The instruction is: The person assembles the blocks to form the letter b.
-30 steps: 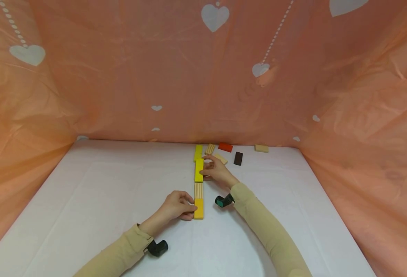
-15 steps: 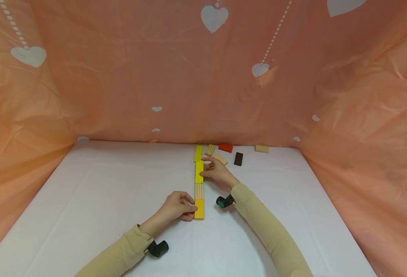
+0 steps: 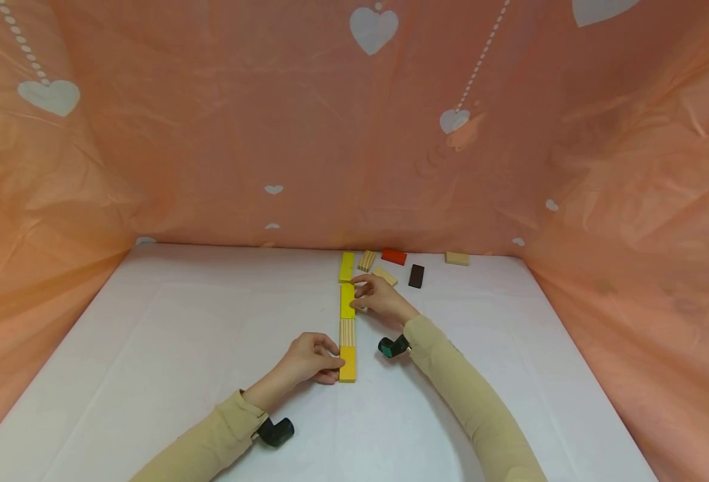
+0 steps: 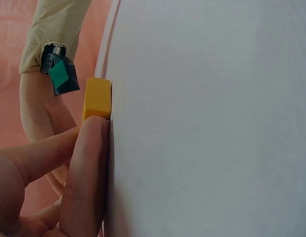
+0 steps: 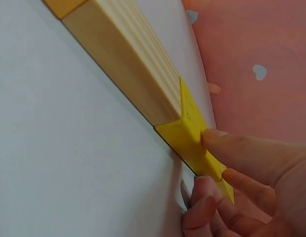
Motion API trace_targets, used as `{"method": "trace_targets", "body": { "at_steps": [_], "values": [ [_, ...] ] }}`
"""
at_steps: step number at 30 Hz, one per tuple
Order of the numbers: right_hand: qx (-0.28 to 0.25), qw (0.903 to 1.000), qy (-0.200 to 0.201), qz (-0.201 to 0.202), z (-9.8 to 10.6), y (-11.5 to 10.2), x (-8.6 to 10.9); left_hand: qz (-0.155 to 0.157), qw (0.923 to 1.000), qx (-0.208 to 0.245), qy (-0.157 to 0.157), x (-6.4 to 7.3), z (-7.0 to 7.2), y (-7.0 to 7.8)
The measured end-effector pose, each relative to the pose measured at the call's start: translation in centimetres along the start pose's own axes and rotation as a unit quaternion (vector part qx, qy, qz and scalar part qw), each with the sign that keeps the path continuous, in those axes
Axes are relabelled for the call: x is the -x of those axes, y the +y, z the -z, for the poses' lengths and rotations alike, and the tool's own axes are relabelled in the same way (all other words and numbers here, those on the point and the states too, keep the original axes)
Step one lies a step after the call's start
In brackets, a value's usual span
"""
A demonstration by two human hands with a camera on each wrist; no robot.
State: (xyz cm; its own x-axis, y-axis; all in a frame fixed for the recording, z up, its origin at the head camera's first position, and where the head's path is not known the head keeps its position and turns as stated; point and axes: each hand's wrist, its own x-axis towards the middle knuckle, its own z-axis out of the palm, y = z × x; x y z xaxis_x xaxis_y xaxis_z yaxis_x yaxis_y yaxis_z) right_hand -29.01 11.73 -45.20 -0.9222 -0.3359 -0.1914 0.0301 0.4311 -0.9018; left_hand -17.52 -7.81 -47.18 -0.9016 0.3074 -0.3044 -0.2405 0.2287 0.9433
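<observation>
A straight row of wooden blocks lies on the white table. At its near end is an orange block (image 3: pixel 347 365), where my left hand (image 3: pixel 310 359) rests its thumb on top and its fingers along the left side. Beyond it sits a natural wood block with striped grain (image 3: pixel 347 332), end to end with a yellow block (image 3: pixel 347 301). My right hand (image 3: pixel 381 300) holds this yellow block, thumb on its upper face and fingertips low at its side in the right wrist view. Another yellow block (image 3: pixel 346 267) continues the row at the far end.
Right of the row's far end lie a striped block (image 3: pixel 366 260), a red block (image 3: pixel 394 257), a pale block (image 3: pixel 385 275) partly behind my right hand, a dark brown block (image 3: pixel 416 276) and another pale block (image 3: pixel 456 258). An orange curtain (image 3: pixel 221 134) surrounds the table (image 3: pixel 209 294).
The yellow block at my right hand has come down into line against the striped block, away from the far yellow block it overlapped. My left hand has stayed put.
</observation>
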Motion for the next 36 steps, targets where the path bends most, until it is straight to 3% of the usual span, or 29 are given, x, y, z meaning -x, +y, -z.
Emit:
{"method": "trace_targets", "body": {
  "at_steps": [7, 12, 19, 26, 36],
  "values": [
    [0.03, 0.9991, -0.02, 0.02, 0.7, 0.2, -0.6, -0.004, 0.9999, 0.008, -0.005, 0.1, 0.0, 0.0],
    [0.022, 0.9992, 0.007, 0.032, 1.2, -0.4, -1.1, -0.004, 0.9999, 0.013, -0.01, 0.2, 0.2, 0.1],
    [0.029, 0.9958, 0.027, 0.083, 2.1, -0.8, -2.5, -0.01, 0.9997, 0.018, -0.01, 0.3, 0.1, 0.2],
    [0.04, 0.997, 0.04, 0.053, 2.1, -1.0, -3.5, -0.014, 0.9998, 0.014, -0.004, 0.5, 0.1, 0.2],
    [0.064, 0.9949, 0.05, 0.059, 1.4, -1.1, -4.5, -0.004, 0.9998, 0.019, -0.01, 0.3, 0.2, 0.0]
  ]
}}
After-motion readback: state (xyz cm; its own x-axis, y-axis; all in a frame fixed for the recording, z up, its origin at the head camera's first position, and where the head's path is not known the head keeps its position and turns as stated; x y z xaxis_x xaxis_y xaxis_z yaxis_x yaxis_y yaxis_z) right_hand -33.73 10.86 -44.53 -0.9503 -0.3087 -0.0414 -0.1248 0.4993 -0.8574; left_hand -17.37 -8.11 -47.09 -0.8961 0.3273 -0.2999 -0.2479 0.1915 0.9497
